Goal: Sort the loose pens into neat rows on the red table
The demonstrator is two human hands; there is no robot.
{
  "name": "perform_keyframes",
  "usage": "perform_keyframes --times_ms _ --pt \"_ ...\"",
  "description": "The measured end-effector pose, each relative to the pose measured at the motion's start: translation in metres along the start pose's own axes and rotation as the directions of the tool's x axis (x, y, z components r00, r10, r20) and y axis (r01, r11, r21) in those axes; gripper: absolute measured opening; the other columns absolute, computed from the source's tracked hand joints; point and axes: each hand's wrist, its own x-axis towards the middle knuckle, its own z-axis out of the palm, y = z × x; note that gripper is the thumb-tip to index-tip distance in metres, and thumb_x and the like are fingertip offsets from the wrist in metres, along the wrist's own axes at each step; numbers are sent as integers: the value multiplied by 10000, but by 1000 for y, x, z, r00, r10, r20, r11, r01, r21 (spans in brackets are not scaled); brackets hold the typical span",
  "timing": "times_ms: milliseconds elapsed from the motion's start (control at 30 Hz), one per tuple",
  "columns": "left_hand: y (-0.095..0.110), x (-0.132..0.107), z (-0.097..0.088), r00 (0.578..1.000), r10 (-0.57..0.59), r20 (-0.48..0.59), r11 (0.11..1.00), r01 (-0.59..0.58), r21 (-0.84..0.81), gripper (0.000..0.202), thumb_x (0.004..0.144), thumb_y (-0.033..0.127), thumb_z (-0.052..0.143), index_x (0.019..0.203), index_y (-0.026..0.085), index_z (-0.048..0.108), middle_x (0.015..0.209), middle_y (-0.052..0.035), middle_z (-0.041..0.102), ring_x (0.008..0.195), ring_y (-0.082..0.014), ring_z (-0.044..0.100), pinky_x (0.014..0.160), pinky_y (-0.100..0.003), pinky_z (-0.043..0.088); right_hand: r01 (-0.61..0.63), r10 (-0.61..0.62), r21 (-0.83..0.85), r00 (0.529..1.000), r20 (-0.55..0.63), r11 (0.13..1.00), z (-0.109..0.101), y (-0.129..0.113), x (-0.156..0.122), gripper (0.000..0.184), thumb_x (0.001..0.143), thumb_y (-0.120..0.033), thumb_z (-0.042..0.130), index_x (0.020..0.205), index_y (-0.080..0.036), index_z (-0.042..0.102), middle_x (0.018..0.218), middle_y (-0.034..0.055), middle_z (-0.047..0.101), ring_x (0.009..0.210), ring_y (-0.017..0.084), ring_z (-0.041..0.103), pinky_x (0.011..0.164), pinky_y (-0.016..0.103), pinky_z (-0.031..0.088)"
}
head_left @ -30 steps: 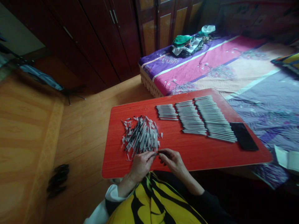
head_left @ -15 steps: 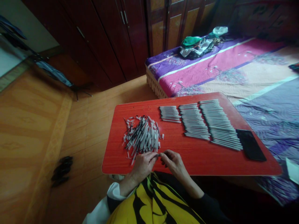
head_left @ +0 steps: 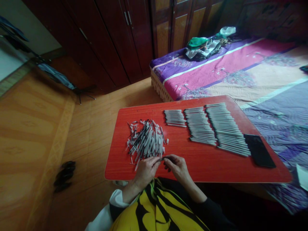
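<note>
We are sitting at a red bench (head_left: 199,170) and working with both hands close together near its front edge. Our right hand (head_left: 176,167) is holding a thin dark pen piece (head_left: 166,158), with the thumb and pointing finger pinching it. Our left hand (head_left: 146,173) is sitting right beside it. Its fingers (head_left: 155,163) are pressed close together and are touching the other end of the piece, but we cannot tell if they are really pinching it. So the piece is sitting right between our two sets of fingers.

Just past our left fingers, a messy pile of pens (head_left: 146,141) is lying on the bench, with white bits and black bits all mixed up. Farther past our right fingers, three neat rows of pens (head_left: 199,125) are lying side by side, and a black phone (head_left: 259,150) is lying past those. A yellow and black cloth (head_left: 156,205) is showing just below our fingers.

It looks like we are busy with just one small piece right now. The next move seems to call for a steady pinch from both hands, so the piece is not slipping.
</note>
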Motion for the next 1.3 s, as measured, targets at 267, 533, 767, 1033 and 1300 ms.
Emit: perform_keyframes --times_ms 267,533,767,1033,1300 --pt "-8 2 1 996 -73 -45 997 74 12 218 872 287 468 985 228 645 958 -22 693 858 -152 641 768 -243 480 -42 -11 -626 997 -81 778 -24 24 75 334 846 -339 444 1034 -140 635 826 79 685 716 173 644 610 249 485" --pt "-9 1 1 994 -111 3 994 111 15 230 866 278 469 1005 224 644 986 -9 689 894 -155 636 820 -260 479 -187 3 -840 976 -216 510 -29 57 134 349 809 -274 505 1134 -188 597 1036 143 648 1015 260 578 823 336 410" --pt "-17 1 2 990 -132 -59 991 130 -25 230 855 271 476 994 223 652 978 -26 695 884 -154 640 810 -257 484 -216 39 -727 967 -252 652 -35 66 119 213 748 -175 520 931 -132 621 931 147 659 917 228 604 735 288 432" --pt "-9 6 -2 989 -133 -58 988 128 -91 226 853 274 477 983 229 656 942 -34 702 847 -167 649 750 -254 490 -84 88 130 996 -24 988 -14 28 56 255 680 -367 643 746 -154 519 610 21 633 440 113 539 398 224 418" --pt "-6 9 -3 992 -119 -39 983 113 -145 229 863 279 460 973 232 655 880 -18 700 782 -147 637 707 -227 472 -28 32 293 999 -9 956 0 -5 30 279 612 -329 740 709 -157 543 566 4 640 422 101 542 366 200 418"
